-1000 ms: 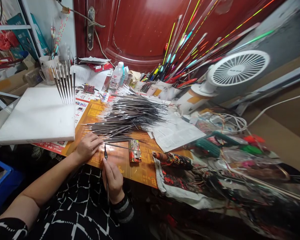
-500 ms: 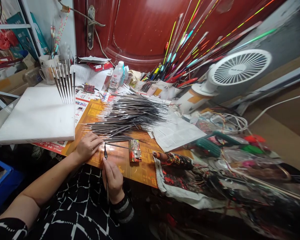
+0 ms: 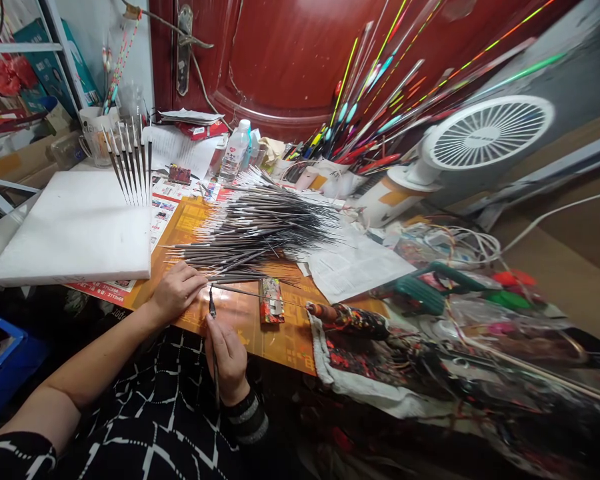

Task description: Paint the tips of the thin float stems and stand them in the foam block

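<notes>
A dark fishing float [image 3: 235, 290] is pointing toward three o'clock from my left hand [image 3: 180, 288], its grip pinching the end; my right hand [image 3: 227, 357] is grasping a paintbrush [image 3: 213, 307]. Several standing floats [image 3: 149, 157] are occupying the foam block [image 3: 75, 227] at ten o'clock, presumably done; the float heap [image 3: 265, 223] at one is presumably waiting. Since earlier, just my view is shifting.

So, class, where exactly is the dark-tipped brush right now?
In the head view, the brush is left of and below centre, held in the right hand, its tip close to the thin rod at the left hand.
</notes>
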A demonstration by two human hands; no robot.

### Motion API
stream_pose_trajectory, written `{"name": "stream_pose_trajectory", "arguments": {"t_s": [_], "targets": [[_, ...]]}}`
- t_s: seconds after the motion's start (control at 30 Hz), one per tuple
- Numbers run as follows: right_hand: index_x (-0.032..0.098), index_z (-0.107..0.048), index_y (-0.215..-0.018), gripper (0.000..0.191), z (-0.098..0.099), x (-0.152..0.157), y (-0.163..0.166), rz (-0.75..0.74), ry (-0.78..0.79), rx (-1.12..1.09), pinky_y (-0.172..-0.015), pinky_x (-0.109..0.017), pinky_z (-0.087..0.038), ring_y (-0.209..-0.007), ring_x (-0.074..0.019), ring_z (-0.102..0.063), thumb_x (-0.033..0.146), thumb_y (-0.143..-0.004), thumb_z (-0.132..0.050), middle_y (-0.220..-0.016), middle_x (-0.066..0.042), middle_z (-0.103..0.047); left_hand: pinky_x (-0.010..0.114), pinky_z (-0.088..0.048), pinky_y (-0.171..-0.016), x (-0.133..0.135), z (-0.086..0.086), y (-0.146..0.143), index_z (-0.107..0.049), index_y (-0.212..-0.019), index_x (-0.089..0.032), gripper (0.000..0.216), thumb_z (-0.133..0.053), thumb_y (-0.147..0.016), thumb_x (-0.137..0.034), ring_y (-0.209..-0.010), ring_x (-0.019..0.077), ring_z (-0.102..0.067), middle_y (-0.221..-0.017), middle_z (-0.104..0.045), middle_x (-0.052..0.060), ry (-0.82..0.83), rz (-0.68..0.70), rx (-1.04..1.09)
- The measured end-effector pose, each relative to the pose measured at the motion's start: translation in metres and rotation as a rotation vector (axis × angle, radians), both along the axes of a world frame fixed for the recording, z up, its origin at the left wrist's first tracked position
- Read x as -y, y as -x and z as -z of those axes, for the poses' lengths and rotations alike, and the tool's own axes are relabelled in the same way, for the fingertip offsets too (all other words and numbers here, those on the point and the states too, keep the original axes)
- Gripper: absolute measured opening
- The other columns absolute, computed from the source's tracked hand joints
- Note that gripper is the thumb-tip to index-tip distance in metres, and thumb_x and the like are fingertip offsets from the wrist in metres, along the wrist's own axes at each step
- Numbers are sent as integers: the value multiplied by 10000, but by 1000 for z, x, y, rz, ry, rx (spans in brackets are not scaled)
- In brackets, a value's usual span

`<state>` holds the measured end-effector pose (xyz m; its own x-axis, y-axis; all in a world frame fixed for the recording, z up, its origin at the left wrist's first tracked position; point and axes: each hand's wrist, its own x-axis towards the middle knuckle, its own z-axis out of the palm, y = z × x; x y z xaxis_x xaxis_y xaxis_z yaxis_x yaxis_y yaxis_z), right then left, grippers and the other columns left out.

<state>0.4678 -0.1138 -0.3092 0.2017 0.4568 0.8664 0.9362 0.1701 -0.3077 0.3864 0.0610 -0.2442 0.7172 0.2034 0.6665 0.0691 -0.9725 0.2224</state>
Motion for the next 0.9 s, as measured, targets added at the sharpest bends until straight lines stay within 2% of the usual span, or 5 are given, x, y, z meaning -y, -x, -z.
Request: {"name": "stream_pose_trajectory", "arguments": {"t_s": [0.47,0.67,0.8,0.9], "targets": [[187,-437,-1535,578,3,3,-1,-31,61,-43,-904,-365,-633,-1010,-222,-733,70,-980,-545,-1113,-126,-741,369,-533,-837,-1,1,0,-712,-1023,-178,195,-522,-1023,-221,-881,196,-583,-930,-703,72,12,0,-13],[173,-453,-1523,589,-4,1,-2,-64,60,-44,-891,-361,-634,-998,-213,-725,29,-960,-548,-1076,-129,-732,334,-498,-823,-1,0,1,-706,-1017,-183,137,-571,-1004,-200,-874,193,-558,-920,-700,54,-22,4,12],[170,-457,-1518,602,-13,12,-17,-114,9,-8,-841,-347,-644,-977,-206,-722,14,-946,-558,-1048,-118,-733,329,-490,-805,-1,-2,1,-709,-1006,-183,167,-542,-1013,-195,-850,190,-555,-897,-690,54,-30,-7,5],[177,-476,-1504,603,-15,30,-35,-82,0,7,-799,-351,-646,-972,-214,-718,10,-933,-573,-1050,-120,-733,330,-483,-797,-3,-2,1,-709,-1005,-194,194,-516,-1023,-199,-849,190,-563,-916,-695,52,-29,-14,2]]}}
